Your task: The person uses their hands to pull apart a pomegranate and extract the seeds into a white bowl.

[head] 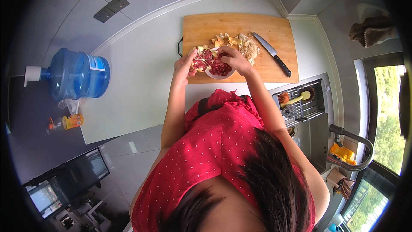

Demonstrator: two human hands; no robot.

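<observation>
My left hand (pixel 184 68) grips an opened pomegranate piece (pixel 202 60) from its left side. The cut face shows red seeds and pale membrane. Curled over a white bowl (pixel 222 77), my right hand (pixel 236 60) has its fingers close to the fruit's right edge; whether they pinch anything is hidden. Loose red pomegranate seeds (pixel 220 68) fill much of the bowl, which rests on a wooden cutting board (pixel 273 27). Behind the hands lie yellowish peel pieces (pixel 218 41) and a heap of pale, crumbly scraps (pixel 248 50). A black-handled kitchen knife (pixel 272 53) lies right of them.
A sink (pixel 310 135) with a drying rack (pixel 313 103), brushes and a dark faucet (pixel 362 145) is at the right. At the left, a large blue water bottle (pixel 80 74) lies on its side on the counter (pixel 141 80). A yellow container (pixel 73 121) stands near it.
</observation>
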